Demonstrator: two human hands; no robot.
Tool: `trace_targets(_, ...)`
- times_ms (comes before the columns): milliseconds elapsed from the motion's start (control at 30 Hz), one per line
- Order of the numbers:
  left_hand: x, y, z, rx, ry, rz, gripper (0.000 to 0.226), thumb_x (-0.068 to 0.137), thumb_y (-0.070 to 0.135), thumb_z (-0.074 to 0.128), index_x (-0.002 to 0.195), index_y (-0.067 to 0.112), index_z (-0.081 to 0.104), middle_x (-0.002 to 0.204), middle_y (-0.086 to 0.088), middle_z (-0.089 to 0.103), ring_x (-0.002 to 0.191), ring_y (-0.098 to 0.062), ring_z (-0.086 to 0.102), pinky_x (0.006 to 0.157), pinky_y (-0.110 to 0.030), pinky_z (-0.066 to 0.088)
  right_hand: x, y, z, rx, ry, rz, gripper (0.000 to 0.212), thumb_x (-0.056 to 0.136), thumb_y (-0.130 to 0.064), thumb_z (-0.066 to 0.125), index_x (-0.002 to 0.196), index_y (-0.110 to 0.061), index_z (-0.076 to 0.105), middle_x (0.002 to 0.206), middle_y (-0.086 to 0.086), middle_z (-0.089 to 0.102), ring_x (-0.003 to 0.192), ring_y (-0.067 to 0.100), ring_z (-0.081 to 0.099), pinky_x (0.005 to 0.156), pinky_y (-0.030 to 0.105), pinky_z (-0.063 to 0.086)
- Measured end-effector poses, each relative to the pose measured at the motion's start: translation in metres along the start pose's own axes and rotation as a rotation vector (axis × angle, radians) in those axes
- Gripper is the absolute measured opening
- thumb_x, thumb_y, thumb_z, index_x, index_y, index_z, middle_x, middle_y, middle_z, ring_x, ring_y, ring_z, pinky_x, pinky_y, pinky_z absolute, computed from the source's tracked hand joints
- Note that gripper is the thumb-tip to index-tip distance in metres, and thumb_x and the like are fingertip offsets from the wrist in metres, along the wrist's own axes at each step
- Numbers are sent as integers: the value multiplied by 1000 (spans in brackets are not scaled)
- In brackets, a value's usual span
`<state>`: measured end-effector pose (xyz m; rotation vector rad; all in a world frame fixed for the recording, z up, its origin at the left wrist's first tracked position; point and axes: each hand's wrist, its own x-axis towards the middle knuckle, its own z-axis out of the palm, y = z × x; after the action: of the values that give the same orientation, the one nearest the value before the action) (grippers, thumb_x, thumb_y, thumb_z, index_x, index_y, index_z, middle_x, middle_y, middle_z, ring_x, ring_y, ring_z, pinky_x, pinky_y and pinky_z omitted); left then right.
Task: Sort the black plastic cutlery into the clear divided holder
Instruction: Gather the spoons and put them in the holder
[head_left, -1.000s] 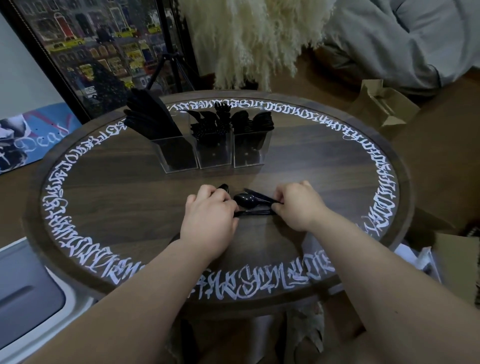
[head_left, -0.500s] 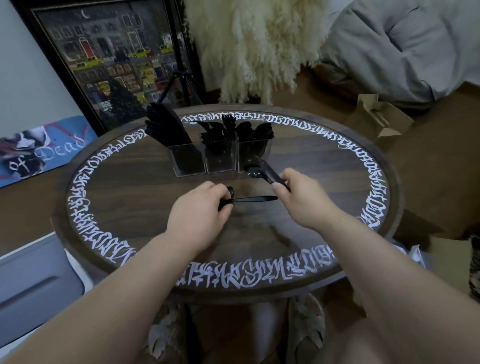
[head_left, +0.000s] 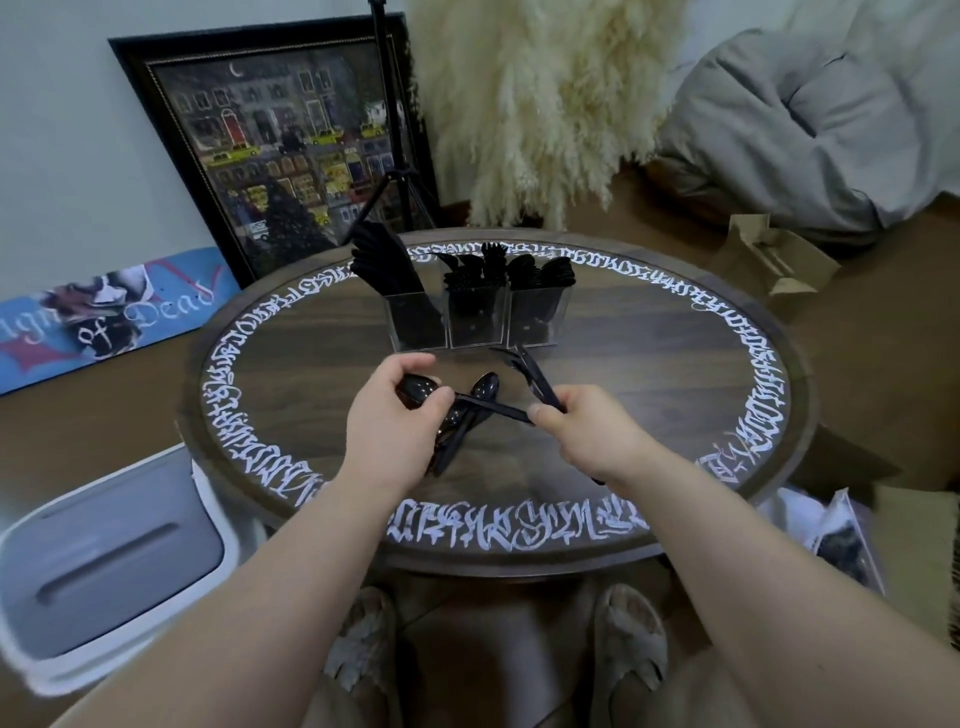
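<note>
Round dark wood-grain tabletop, rimmed by a ring of white gothic lettering. Clear three-compartment holder, square-walled plastic, stands toward the far edge: knives fanned out of the left compartment, forks in the middle, spoons in the right.

Left hand is held above the tabletop centre, fingers curled around a bunch of glossy black spoons; one oval bowl shows by the thumb, another points toward the holder, handles stick out below the palm. One thin handle from the bunch crosses over to the right thumb.

Right hand is just beside the left, fingers clamped on slim black cutlery angled toward the holder's right compartment; its tips are near the holder's base. Whether fork or spoon cannot be told.

Off the tabletop: framed street picture leaning on the wall, fluffy cream pampas, grey quilted bedding, cardboard box, white bin with grey lid, blue skateboard deck.
</note>
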<state>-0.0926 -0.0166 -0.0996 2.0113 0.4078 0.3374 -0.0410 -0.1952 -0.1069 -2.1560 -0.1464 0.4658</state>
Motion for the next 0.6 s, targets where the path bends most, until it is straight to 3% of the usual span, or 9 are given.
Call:
trace_targets(100,3,-2,5,-142,43,-92,39,85,19,68,116,32,49,90,21,56,73,22,51,70,-10,37,1,4,10,-42,-2,-29,29,98,-30,50,83,-7,61,54,-5,38,49,12,34,50,26,27)
trace_targets(167,8,-6,9,-171,50,-112,26,85,17,68,106,27,57,86,17,62,71,14,57,66,-7,38,4,5,12,-62,19,-50,33,98,-35,48,73,-15,54,55,-7,39,52,12,37,52,28,28)
trace_targets(267,16,-9,12,-174,59,-139,6,90,18,62,88,22,67,74,9,63,61,2,56,53,-3,39,13,7,12,-55,73,-81,30,98,-36,46,79,-14,53,59,-6,41,58,14,41,58,31,32)
trace_targets(333,22,-12,13,-211,58,-171,10,93,22,56,89,22,64,73,4,65,69,-10,60,64,-11,47,20,10,11,2,91,-83,24,98,-33,46,88,-14,54,66,-5,46,63,14,44,63,32,35)
trace_targets(400,28,-14,14,-342,31,-230,12,98,20,46,90,20,55,69,2,66,76,-22,64,73,-31,54,27,14,11,101,96,-73,15,97,-33,48,95,-19,54,70,-8,47,63,11,43,63,32,35)
trace_targets(500,33,-15,16,-401,2,-267,14,101,18,39,90,16,48,58,2,53,57,-16,61,63,-33,54,34,14,10,226,99,-71,14,96,-30,49,83,-25,49,60,-14,47,56,8,38,56,28,29)
trace_targets(600,34,-14,17,-351,-6,-259,12,99,21,44,90,16,51,55,6,40,47,-9,40,54,-28,38,34,11,11,256,57,-76,20,97,-27,48,78,-22,52,46,-16,48,50,9,38,51,27,27)
